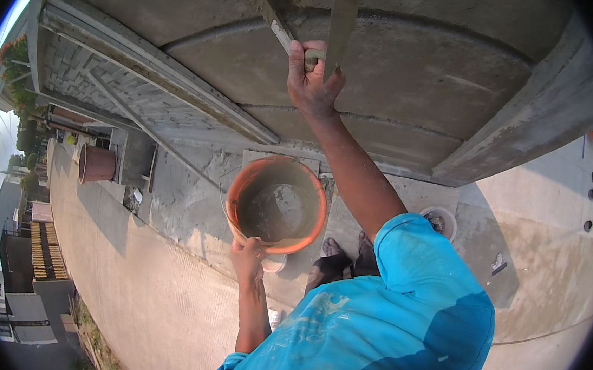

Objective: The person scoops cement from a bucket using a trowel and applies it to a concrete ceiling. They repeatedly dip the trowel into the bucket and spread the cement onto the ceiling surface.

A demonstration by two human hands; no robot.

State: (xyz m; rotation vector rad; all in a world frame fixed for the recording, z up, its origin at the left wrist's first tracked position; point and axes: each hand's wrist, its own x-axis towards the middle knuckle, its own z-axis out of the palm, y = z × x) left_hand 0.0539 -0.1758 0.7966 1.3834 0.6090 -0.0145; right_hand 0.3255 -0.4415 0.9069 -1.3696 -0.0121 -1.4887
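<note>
My left hand (pixel 248 257) is closed on the near rim of an orange bucket (pixel 319 219). Wet grey mortar (pixel 284 208) coats the inside and lies at the bottom. Up at the plastered wall (pixel 419 72), my right hand (pixel 312 88) is wrapped round the handle of a trowel, its long flat blade (pixel 343 23) pointing upward. Beside those fingers ends a narrow straight strip (pixel 274 22); I cannot tell whether the hand touches it. Grooves run across the grey wall face around the trowel.
A pale bucket (pixel 449 230) stands on the ground beyond my right elbow. Boards (pixel 159 67) edge the wall panel at left, and a long pole (pixel 148 126) leans there. A brownish tub (pixel 96 164) stands farther left. My feet (pixel 333 248) are just right of the orange bucket.
</note>
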